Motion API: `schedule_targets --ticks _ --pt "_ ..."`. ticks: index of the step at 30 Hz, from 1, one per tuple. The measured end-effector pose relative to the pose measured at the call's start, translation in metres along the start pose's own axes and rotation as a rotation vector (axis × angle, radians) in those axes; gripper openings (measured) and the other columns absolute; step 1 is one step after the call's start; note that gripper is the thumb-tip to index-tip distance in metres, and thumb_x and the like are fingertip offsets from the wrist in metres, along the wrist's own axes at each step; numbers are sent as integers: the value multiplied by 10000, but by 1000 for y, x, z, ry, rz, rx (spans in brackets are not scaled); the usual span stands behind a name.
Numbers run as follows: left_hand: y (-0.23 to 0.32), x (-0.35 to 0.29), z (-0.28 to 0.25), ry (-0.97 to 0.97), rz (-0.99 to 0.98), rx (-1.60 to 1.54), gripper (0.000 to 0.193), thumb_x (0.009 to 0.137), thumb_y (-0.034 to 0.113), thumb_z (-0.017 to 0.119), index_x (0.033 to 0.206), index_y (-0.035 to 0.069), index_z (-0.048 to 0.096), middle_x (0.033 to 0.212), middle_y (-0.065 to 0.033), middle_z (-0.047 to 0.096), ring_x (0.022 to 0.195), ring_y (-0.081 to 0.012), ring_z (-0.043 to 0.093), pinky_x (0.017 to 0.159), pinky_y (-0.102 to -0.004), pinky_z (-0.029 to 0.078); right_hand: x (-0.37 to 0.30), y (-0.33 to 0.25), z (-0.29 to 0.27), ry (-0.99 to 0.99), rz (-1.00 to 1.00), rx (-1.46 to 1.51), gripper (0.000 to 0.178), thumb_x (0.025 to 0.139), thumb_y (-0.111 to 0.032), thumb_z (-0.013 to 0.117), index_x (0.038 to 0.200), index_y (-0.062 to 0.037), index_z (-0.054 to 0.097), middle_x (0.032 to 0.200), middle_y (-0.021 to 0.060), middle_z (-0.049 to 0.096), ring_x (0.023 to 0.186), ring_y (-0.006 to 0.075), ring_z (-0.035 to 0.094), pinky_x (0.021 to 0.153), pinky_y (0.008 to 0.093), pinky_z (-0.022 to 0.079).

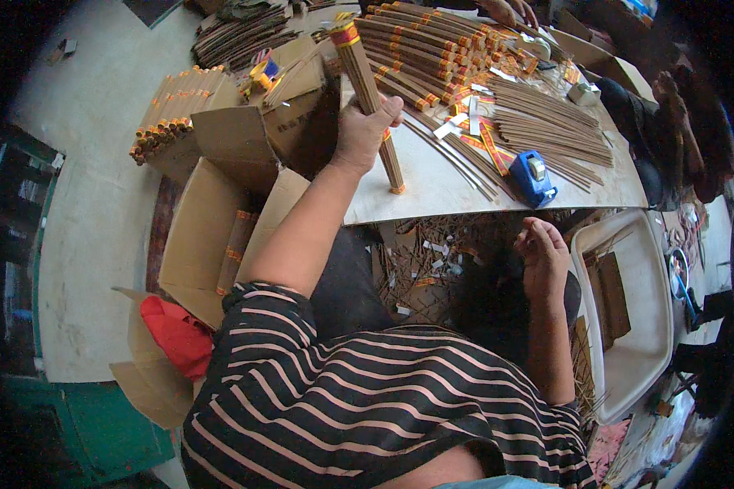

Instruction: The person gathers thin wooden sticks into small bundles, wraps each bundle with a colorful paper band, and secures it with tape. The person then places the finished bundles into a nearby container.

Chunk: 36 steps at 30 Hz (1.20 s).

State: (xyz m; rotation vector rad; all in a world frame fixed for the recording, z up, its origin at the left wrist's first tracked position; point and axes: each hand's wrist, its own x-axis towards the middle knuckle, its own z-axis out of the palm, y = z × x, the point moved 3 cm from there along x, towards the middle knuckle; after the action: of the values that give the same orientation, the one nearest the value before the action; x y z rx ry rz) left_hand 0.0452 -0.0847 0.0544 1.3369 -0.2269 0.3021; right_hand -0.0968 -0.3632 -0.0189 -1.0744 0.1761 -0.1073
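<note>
My left hand (pixel 365 134) is wrapped round a bundle of incense sticks (pixel 355 69). Red and yellow paper bands circle the bundle, which stands tilted with its lower end at the front of the white table (pixel 367 200). Off the table's front edge, my right hand (pixel 544 259) is raised with its fingers curled together; whether something small is between them I cannot make out. The blue tape dispenser (pixel 534 179) on the table is nearest to it. Loose incense sticks (pixel 550 122) and red-yellow paper strips (pixel 492 147) lie behind the dispenser.
Banded bundles (pixel 420 49) are piled at the table's back; another person's hand (pixel 510 11) is beyond. Left stand an open cardboard box (pixel 192 236) with bundles inside and a stack of bundles (pixel 179 102). A white plastic tub (pixel 656 318) is at right. Scraps (pixel 416 269) litter the floor.
</note>
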Motion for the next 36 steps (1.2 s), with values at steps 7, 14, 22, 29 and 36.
schedule_targets --ticks 7,14,22,29,36 --pt "59 14 -60 39 146 202 309 796 321 635 677 69 500 541 -13 489 457 -98 478 438 -250 401 -4 -2 10 50 3 -188 182 824 -144 592 912 14 604 736 38 581 636 97 508 579 217 404" --pt "88 -29 -244 251 -207 846 402 755 396 638 886 32 527 623 -25 505 472 -105 448 402 -261 371 -16 12 1 103 -64 -611 172 856 -140 533 907 15 590 752 37 562 682 109 504 622 224 416" --pt "-62 -156 -422 190 -858 985 279 711 173 582 927 6 525 796 -140 563 718 -265 559 613 -390 435 -3 22 35 8 111 -550 179 866 -165 508 863 1 575 754 27 543 696 119 493 625 238 409" --pt "-164 -196 -490 -83 -999 1262 201 766 154 524 920 26 535 853 -199 577 805 -342 561 678 -433 416 5 31 34 -362 -319 -1185 222 822 15 493 1042 21 514 890 120 537 764 218 531 696 287 458" --pt "-166 -185 -516 130 -1029 1188 351 755 -4 504 1104 32 500 1081 -212 546 1017 -369 526 815 -438 438 5 35 69 57 139 -895 207 885 -100 466 1025 37 533 887 90 527 714 161 517 626 271 457"
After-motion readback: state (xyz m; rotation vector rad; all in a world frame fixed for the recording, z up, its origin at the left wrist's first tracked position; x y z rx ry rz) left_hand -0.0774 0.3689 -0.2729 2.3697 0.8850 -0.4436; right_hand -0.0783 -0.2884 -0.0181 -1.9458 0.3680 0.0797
